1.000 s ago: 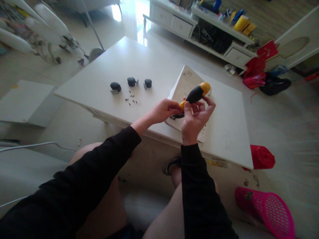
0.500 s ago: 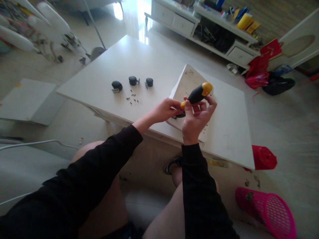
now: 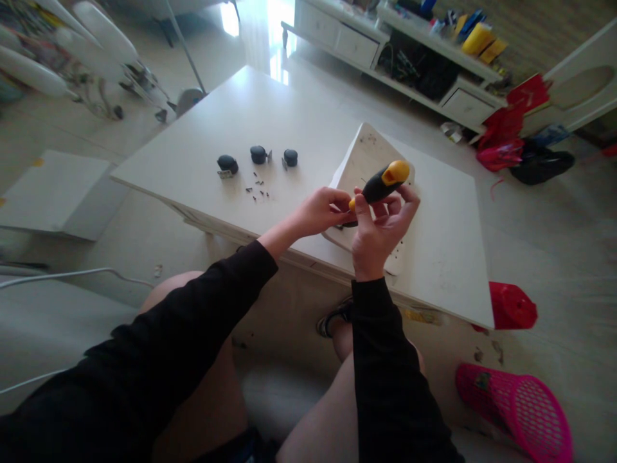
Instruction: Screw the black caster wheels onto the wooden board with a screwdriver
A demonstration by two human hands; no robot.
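Observation:
My right hand (image 3: 380,231) is wrapped round a black and yellow screwdriver (image 3: 380,186), its yellow butt end raised up and to the right. Close by its lower end, the fingers of my left hand (image 3: 321,211) are pinched together; what they hold is hidden. Under both hands lies a white panel-like piece (image 3: 369,151) with small holes, tilted across the table. Part of a black caster (image 3: 351,224) shows beneath the fingers at its near edge. To the left stand three loose black casters with metal plates (image 3: 227,164), and several small dark screws (image 3: 261,183) lie near them.
The white table (image 3: 202,138) reaches out beyond the panel on both sides. A pink mesh basket (image 3: 535,411) lies at the lower right, near a red object (image 3: 513,305). A white cabinet (image 3: 357,45) stands behind, and a white box (image 3: 53,193) is on the floor at left.
The screwdriver handle has turned about its own length, so a slot in its yellow end now faces me. Both hands stay in nearly the same place. The view has shifted very slightly.

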